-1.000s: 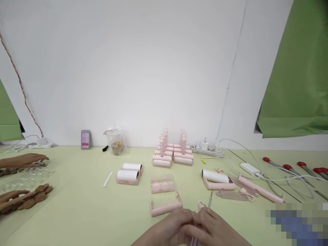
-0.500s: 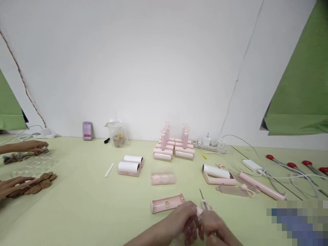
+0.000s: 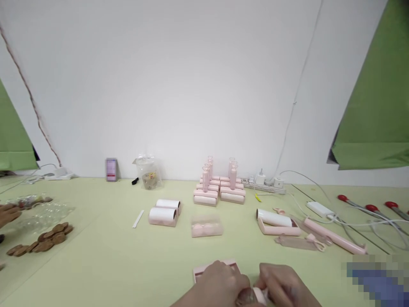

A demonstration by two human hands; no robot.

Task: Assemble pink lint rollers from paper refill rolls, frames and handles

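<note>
Low at the front of the table, my left hand has its fingers closed around a small pale-pink plastic piece. My right hand is closed just beside it, its fingertips close to the piece; what it grips is hidden. Behind my left hand, and partly covered by it, lies an open pink lint roller cover. A clear pink case rests farther back. To the right, a white adhesive roll leans in another pink cover, near a flat pink handle.
Assembled pink lint rollers stand in rows by the wall. White rolls lie left of centre. A power strip, cables and red-ended tools are at right. Another person's hand is at far left, near brown discs.
Both my hands have come lower and nearer, and the metal-tipped tool seen between them is now out of sight. My left hand now covers part of the pink cover. The other person's hands moved left.
</note>
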